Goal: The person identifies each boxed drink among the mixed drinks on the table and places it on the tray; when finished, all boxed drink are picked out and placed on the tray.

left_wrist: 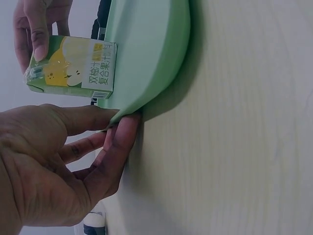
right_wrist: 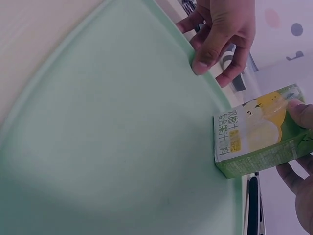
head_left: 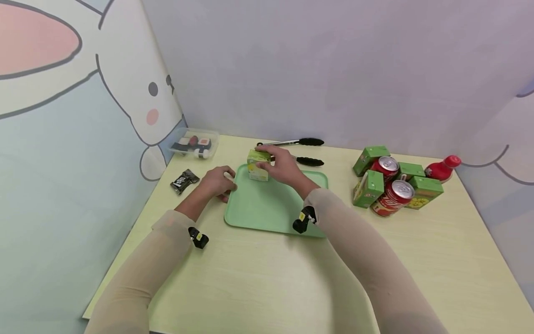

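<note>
Carton (head_left: 257, 172) in green, yellow and white stands upright at about 11 o'clock on the pale green tray (head_left: 267, 206), taking the tray's middle as the clock's centre and the far wall as 12. Its base is at the tray's far left corner; whether it bears fully on the tray cannot be told. The right hand (head_left: 282, 165) reaches over the tray to hold it near the top, the grip closed about it with the thumb on one side and fingers on another. The left hand (head_left: 219, 182) is at the tray's edge, between 9 and 10 o'clock, its grip pinching the rim with the thumb above and fingers beneath.

The tray lies on a light wooden table (head_left: 250, 278). Just past it, between 12 and 1 o'clock, are metal tongs with black ends (head_left: 310, 141). A black-wrapped packet (head_left: 182, 182) lies near the left hand, between 9 and 10. Farther out, at 10, a clear plastic box (head_left: 216, 140) holds small white, black and red pieces. Well apart from the carton, at 3 o'clock, four green boxes (head_left: 368, 190) cluster with two red cans (head_left: 392, 200); a red bottle (head_left: 441, 170) is beside them on the outer side.
</note>
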`<control>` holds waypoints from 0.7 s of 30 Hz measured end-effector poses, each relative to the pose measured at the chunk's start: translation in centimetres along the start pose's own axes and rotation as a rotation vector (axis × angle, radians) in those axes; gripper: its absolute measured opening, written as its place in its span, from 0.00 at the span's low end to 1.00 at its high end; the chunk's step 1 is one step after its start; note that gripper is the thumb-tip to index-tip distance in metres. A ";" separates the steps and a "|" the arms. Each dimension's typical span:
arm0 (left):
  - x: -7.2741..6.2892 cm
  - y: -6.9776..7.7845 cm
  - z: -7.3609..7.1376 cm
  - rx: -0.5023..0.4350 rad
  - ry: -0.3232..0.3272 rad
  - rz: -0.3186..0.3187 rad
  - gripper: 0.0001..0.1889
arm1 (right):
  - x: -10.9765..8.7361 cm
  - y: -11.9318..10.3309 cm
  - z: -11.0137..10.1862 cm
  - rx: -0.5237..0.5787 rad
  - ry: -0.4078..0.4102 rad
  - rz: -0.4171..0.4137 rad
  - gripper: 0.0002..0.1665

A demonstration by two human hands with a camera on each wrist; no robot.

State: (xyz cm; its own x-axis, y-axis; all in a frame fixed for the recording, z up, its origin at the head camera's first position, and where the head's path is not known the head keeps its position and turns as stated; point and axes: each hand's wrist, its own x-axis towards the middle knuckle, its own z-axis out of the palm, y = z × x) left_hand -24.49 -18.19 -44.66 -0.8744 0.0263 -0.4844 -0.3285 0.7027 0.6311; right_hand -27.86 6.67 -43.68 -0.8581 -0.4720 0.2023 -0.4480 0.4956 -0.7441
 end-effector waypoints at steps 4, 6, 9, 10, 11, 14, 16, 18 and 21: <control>-0.1 0.1 0.1 0.001 -0.003 0.004 0.24 | 0.1 0.1 0.2 0.006 -0.006 0.004 0.30; -0.2 0.1 0.0 -0.002 -0.004 0.006 0.24 | 0.1 0.2 0.3 0.005 -0.009 0.002 0.31; -0.4 0.2 -0.1 -0.002 0.002 0.008 0.24 | 0.2 0.3 0.2 0.006 -0.013 -0.006 0.31; -0.4 0.3 -0.1 -0.002 0.004 0.009 0.24 | 0.2 0.3 0.2 0.006 -0.014 -0.010 0.31; -0.4 0.3 -0.2 -0.001 0.004 0.009 0.24 | 0.3 0.4 0.2 0.008 -0.016 -0.014 0.31; -0.3 0.3 -0.2 0.000 -0.001 0.006 0.24 | 0.4 0.6 0.1 0.008 -0.019 -0.022 0.31; -0.2 0.2 -0.1 -0.001 -0.004 0.003 0.24 | 0.4 0.7 0.2 0.003 -0.020 -0.024 0.31; -0.1 0.2 -0.1 0.000 -0.007 0.000 0.24 | 0.5 0.8 0.2 0.002 -0.020 -0.023 0.31; -0.1 0.2 -0.1 0.001 -0.005 0.001 0.24 | 0.5 0.8 0.3 0.012 -0.021 -0.023 0.31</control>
State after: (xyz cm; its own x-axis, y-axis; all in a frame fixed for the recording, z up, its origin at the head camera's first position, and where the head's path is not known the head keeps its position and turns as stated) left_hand -24.46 -18.12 -44.47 -0.8730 0.0308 -0.4868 -0.3272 0.7032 0.6313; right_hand -28.59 6.58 -44.36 -0.8421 -0.4983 0.2065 -0.4645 0.4755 -0.7471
